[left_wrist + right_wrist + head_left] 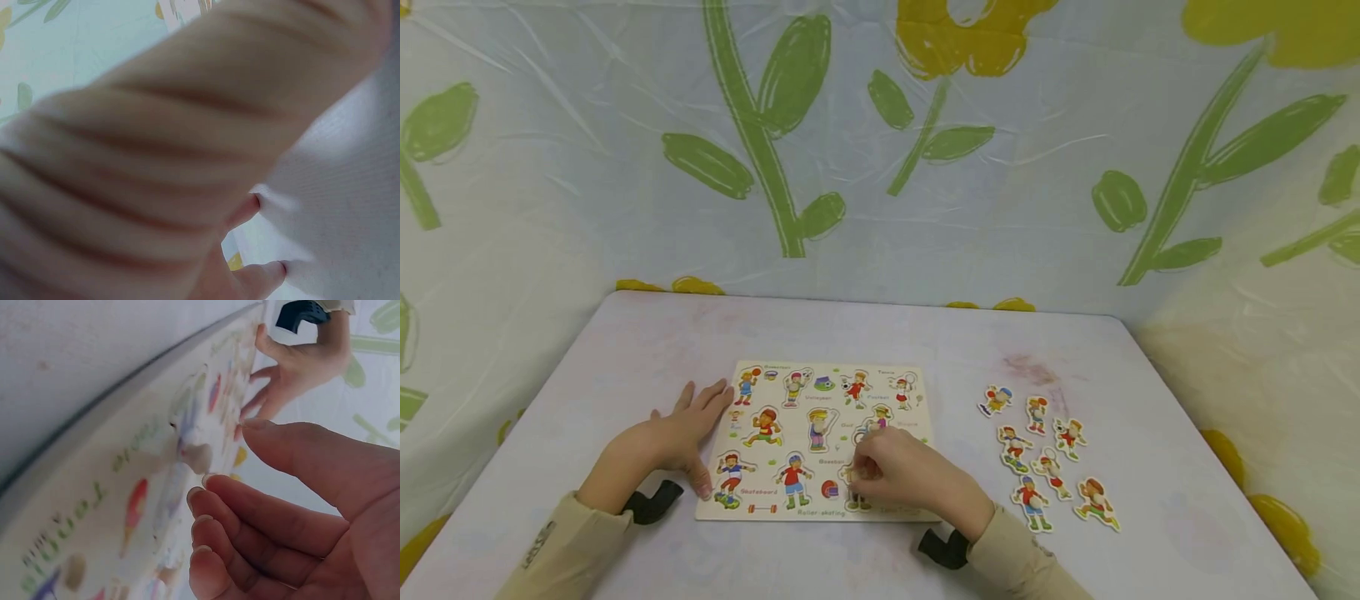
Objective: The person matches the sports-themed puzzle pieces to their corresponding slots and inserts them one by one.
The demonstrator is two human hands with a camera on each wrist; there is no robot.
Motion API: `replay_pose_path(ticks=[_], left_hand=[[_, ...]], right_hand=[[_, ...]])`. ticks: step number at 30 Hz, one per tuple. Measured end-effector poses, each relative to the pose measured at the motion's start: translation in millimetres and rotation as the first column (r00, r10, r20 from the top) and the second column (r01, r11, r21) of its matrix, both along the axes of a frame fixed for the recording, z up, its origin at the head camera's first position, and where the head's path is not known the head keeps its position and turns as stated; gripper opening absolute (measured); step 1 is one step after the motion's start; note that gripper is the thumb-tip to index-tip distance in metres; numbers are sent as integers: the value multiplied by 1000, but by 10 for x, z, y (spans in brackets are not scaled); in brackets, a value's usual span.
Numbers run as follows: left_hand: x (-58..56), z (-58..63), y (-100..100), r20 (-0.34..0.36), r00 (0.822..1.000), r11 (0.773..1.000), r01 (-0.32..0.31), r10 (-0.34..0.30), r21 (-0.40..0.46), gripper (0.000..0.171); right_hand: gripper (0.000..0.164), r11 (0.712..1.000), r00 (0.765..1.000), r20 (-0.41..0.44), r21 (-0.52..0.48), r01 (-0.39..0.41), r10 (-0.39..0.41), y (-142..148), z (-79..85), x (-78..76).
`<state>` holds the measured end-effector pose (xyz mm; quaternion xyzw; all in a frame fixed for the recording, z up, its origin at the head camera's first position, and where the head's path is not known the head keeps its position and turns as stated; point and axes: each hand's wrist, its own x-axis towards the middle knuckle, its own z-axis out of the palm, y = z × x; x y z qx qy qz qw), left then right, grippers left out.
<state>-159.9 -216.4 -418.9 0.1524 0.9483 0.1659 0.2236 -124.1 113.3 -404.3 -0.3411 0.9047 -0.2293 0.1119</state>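
A pale wooden peg puzzle board (805,508) printed with children playing sports lies flat on the table. At its left edge my left hand (662,437) rests with fingers spread and thumb near the lower corner. My right hand (898,471) hovers over the board's lower right part. In the right wrist view its thumb (275,440) and fingers (240,519) stand apart, with a round wooden knob (199,458) of a puzzle piece just beyond the fingertips. The right hand partly covers that piece (856,502) in the head view.
Several loose puzzle pieces with knobs, among them a runner (1096,504) and a tennis player (1051,473), lie right of the board. A flower-patterned cloth (850,225) hangs behind the table. A sleeve (156,144) fills most of the left wrist view.
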Motion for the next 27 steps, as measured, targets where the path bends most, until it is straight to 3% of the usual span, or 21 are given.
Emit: replay_pose_path(ticks=[19, 27], left_hand=[[16, -36, -18, -18, 1000, 1000, 4, -5, -8, 144], [16, -22, -5, -23, 1000, 1000, 7, -7, -4, 145]], right_hand=[[6, 995, 987, -148, -86, 43, -55, 358, 285, -75], [7, 987, 983, -112, -85, 139, -148, 649, 352, -116]])
